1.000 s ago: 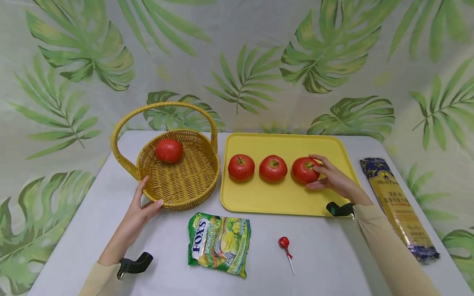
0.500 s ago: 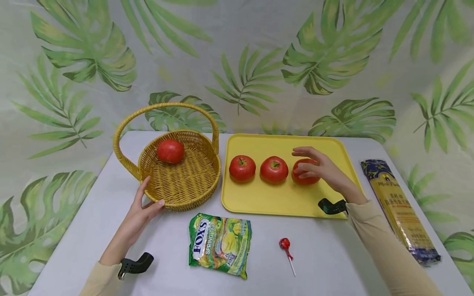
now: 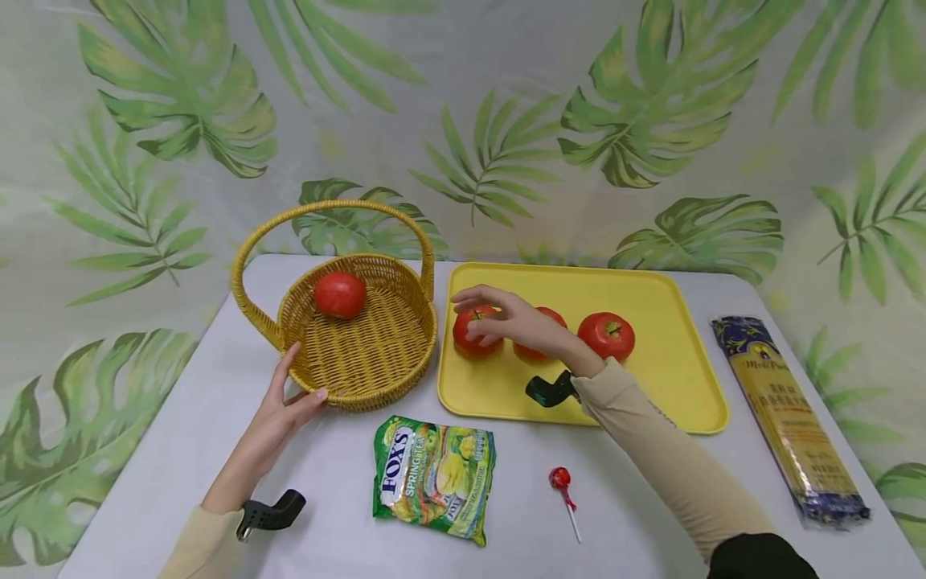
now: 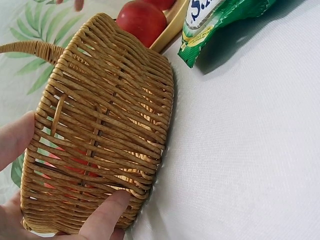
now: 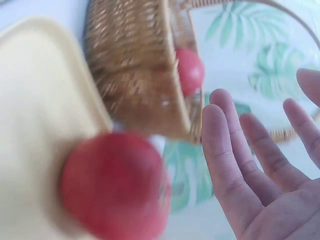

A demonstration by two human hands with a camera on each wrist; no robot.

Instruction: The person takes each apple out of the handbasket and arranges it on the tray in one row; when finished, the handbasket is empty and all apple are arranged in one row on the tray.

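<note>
My left hand (image 3: 278,418) holds the near left side of a yellow wicker basket (image 3: 362,390), which has a tall arched handle. One finger touches its rim, and another digit lies against the outer weave (image 4: 100,120) in the left wrist view. Inside the basket is a red apple (image 3: 340,295). My right hand (image 3: 517,318) hovers over the leftmost apple (image 3: 470,342) on the yellow tray (image 3: 463,394), its fingers spread and holding nothing. Partly hidden behind that hand is the middle apple (image 3: 553,315). The rightmost apple (image 3: 606,336) shows fully.
A green candy bag (image 3: 434,478) lies in front of the basket and tray. To its right is a red lollipop (image 3: 563,482) with a white stick. A pack of spaghetti (image 3: 784,418) lies beyond the tray's right edge. Leaf-patterned cloth (image 3: 492,145) hangs behind the white table.
My right hand has left the rightmost apple and moved left across the tray to the leftmost one. The left hand stays at the basket. The rightmost apple remains on the tray.
</note>
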